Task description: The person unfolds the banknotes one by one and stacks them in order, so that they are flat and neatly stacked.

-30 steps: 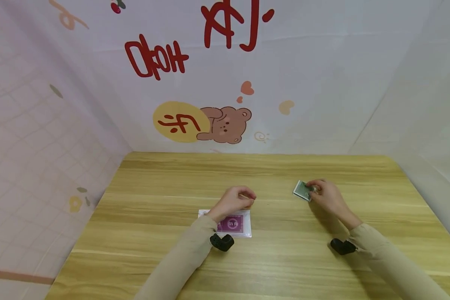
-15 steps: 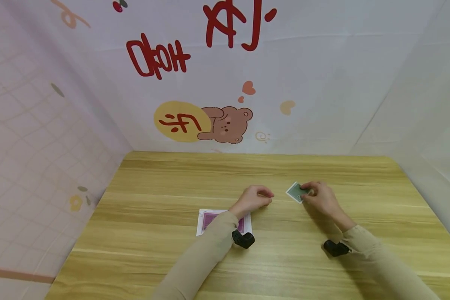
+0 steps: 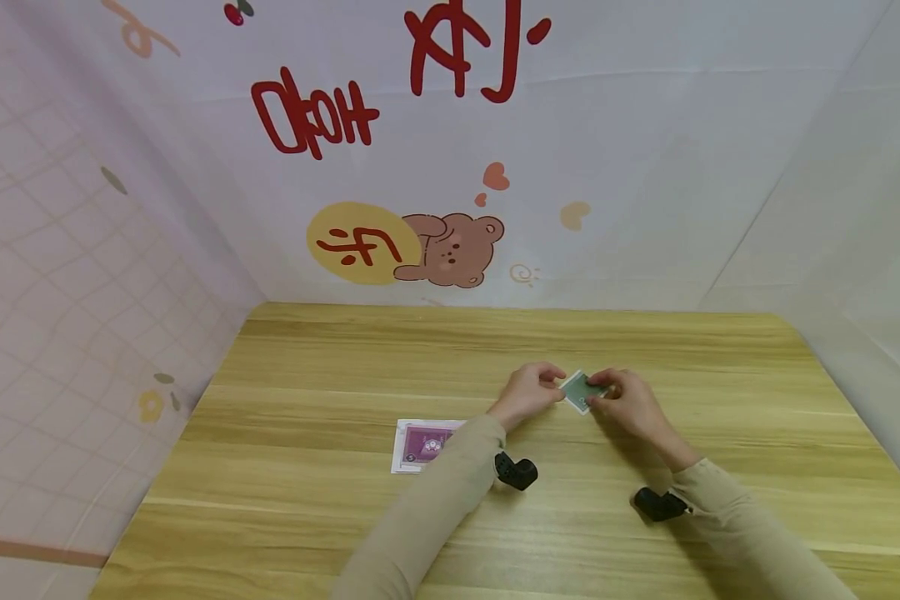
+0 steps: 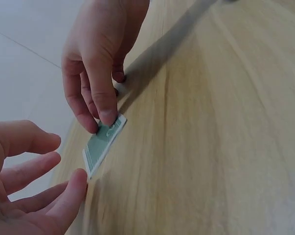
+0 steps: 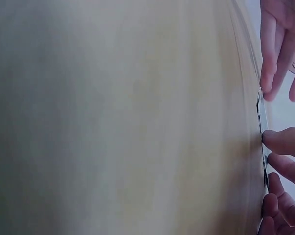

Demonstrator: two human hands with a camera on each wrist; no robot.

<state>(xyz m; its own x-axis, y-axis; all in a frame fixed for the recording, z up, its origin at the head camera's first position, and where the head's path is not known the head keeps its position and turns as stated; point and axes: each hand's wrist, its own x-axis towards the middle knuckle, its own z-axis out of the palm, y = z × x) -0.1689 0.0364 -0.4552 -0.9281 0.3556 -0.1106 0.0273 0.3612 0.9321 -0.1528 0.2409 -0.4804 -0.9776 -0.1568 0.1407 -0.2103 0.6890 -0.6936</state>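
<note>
Between the hands is a small green banknote (image 3: 577, 396) with a white border, tilted so one corner points left. My right hand (image 3: 632, 407) pinches its right part between thumb and fingers, covering that end. My left hand (image 3: 528, 392) reaches the note's left corner. In the left wrist view, the left thumb (image 4: 75, 193) is close to the near corner of the green banknote (image 4: 103, 139), while the fingers stay apart from it; whether the thumb touches is unclear. The right wrist view shows the banknote almost edge-on, low over the table.
A purple banknote (image 3: 420, 444) with a white margin lies flat on the wooden table (image 3: 307, 500), partly hidden by the left sleeve (image 3: 450, 475). White printed cloth (image 3: 630, 150) rises behind the table's far edge. Black wrist cameras (image 3: 516, 472) sit under the cuffs.
The right hand has carried the green banknote a little left. The left hand has moved right from over the purple banknote to the green banknote's left corner.
</note>
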